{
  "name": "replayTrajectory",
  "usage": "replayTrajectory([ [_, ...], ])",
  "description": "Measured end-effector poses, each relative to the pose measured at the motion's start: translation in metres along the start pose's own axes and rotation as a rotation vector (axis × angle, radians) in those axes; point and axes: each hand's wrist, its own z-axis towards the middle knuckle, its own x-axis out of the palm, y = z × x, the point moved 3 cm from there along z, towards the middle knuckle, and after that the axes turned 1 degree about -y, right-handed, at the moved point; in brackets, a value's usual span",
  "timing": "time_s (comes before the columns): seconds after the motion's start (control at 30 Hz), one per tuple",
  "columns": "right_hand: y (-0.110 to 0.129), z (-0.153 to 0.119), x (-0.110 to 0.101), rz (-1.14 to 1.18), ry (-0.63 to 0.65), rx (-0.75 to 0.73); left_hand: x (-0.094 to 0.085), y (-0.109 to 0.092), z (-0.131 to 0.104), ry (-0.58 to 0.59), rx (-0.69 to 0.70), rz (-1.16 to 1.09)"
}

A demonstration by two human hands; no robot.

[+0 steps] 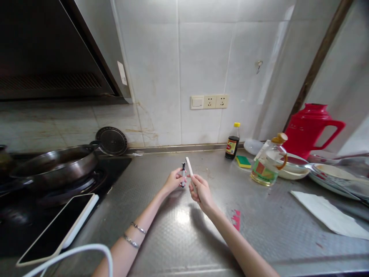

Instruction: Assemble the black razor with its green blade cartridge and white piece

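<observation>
Above the steel countertop (155,234), my left hand (174,181) is closed on a small white-and-black tool with a narrow T-shaped head (183,176). It stands upright in the fingers and looks like a peeler or a razor; which one I cannot tell. Close beside it, my right hand (201,192) wraps round a slim off-white stick (189,167), whose far end points up and slightly left. The stick's lower part is hidden by the fingers. The two held things are near each other, apart at their tops.
To the left, a steel pan (57,163) stands on the stove, with a phone (57,227) and a white cable (98,247) in front. At right are a soy sauce bottle (232,143), sponge (243,162), glass oil bottle (265,165), red jug (305,130), bowls and a white cloth (328,215).
</observation>
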Motion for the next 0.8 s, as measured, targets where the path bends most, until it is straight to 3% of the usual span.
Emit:
replayTrajectory([
  [0.43,0.004,-0.004,0.002,-0.06,-0.029,-0.04,0.003,-0.006,-0.003,-0.007,-0.046,-0.023],
  [0.63,0.003,-0.006,0.002,-0.054,-0.011,-0.051,-0.006,-0.012,-0.005,-0.068,-0.032,-0.018],
  [0.8,0.003,-0.003,-0.001,-0.067,-0.015,-0.086,-0.003,-0.007,-0.004,-0.007,-0.035,0.026],
])
